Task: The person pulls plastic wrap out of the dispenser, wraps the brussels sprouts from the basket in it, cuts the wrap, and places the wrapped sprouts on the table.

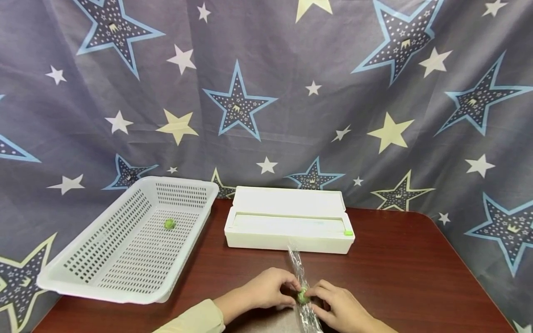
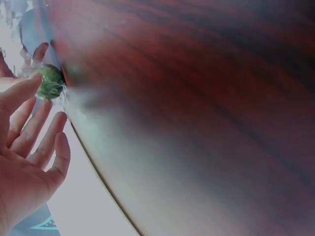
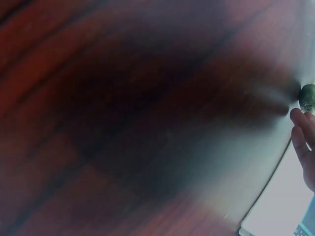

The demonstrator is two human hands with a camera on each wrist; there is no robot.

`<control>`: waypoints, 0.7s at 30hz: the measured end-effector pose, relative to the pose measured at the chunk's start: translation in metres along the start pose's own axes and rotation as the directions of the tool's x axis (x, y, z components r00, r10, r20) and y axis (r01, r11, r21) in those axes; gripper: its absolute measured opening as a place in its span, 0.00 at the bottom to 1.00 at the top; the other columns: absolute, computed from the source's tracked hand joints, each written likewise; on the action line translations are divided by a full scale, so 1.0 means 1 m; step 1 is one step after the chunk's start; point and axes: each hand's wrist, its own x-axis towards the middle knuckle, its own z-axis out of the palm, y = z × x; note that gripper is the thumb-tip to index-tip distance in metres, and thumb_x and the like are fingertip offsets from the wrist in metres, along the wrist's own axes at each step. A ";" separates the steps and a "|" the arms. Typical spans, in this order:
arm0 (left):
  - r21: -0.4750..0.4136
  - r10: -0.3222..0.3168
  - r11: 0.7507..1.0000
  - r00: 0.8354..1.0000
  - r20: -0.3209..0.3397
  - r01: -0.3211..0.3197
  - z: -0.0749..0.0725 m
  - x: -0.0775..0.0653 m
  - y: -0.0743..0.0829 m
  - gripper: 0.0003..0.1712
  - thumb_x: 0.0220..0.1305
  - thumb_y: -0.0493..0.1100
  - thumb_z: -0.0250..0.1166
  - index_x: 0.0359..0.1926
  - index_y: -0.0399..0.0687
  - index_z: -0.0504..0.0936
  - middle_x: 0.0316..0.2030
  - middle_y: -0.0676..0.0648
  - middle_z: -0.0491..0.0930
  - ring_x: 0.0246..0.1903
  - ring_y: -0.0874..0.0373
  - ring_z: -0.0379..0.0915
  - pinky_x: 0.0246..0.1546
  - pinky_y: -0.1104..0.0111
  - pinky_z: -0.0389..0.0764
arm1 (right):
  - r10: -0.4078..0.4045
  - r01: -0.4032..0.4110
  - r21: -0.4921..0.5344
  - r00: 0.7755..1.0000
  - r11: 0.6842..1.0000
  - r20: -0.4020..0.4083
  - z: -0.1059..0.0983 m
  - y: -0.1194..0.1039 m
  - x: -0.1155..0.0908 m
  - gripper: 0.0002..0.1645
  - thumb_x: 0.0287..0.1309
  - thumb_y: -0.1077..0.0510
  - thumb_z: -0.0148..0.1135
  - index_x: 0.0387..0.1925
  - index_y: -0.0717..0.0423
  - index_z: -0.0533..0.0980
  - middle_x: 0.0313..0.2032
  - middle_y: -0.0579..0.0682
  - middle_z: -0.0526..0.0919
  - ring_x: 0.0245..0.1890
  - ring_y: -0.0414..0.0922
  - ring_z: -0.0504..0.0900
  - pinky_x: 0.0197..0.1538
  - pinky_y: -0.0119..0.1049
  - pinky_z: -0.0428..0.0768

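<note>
A small green Brussels sprout [image 1: 303, 296] lies in a narrow strip of clear plastic wrap [image 1: 296, 263] close to the table's near side. My left hand [image 1: 272, 289] pinches the sprout from the left, its thumb and fingertips against it. From the right, my right hand [image 1: 339, 305] holds the sprout and film with bent fingers. The left wrist view shows the sprout [image 2: 50, 81] wrapped in shiny film, the outer fingers of the left hand [image 2: 32, 142] loosely bent. Only part of the right hand [image 3: 306, 142] appears in the right wrist view, beside the sprout [image 3: 308, 97].
A white plastic-wrap dispenser [image 1: 287, 239] with its lid raised and a green slider [image 1: 348, 233] stands behind the hands. To the left is a white perforated basket [image 1: 104, 298] holding another sprout [image 1: 169, 224]. A star-patterned curtain [image 1: 291, 115] hangs behind the brown table [image 1: 399, 259].
</note>
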 end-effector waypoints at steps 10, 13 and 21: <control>0.183 0.050 0.982 0.999 -0.022 -0.045 0.004 0.005 0.005 0.19 0.44 0.54 0.74 0.41 0.60 0.83 0.37 0.65 0.82 0.38 0.72 0.75 0.42 0.79 0.73 | 0.121 -0.121 -0.001 0.991 0.993 -0.054 0.001 0.001 -0.003 0.07 0.64 0.52 0.56 0.41 0.41 0.78 0.36 0.32 0.78 0.34 0.27 0.75 0.33 0.27 0.76; 0.196 0.064 0.979 0.997 -0.032 -0.057 0.004 0.006 0.006 0.16 0.49 0.56 0.70 0.39 0.59 0.84 0.37 0.64 0.82 0.39 0.72 0.76 0.43 0.79 0.74 | 0.160 -0.159 0.037 0.986 0.987 -0.035 0.000 0.001 -0.004 0.08 0.65 0.53 0.53 0.41 0.44 0.79 0.36 0.34 0.79 0.36 0.28 0.76 0.35 0.29 0.77; 0.087 0.050 0.995 0.996 -0.071 -0.044 0.007 0.008 0.006 0.07 0.60 0.48 0.63 0.36 0.56 0.86 0.35 0.61 0.84 0.38 0.73 0.76 0.42 0.81 0.74 | 0.322 -0.322 0.240 0.946 0.916 0.042 -0.001 0.000 -0.001 0.12 0.67 0.53 0.51 0.30 0.49 0.77 0.27 0.39 0.75 0.23 0.27 0.70 0.28 0.27 0.72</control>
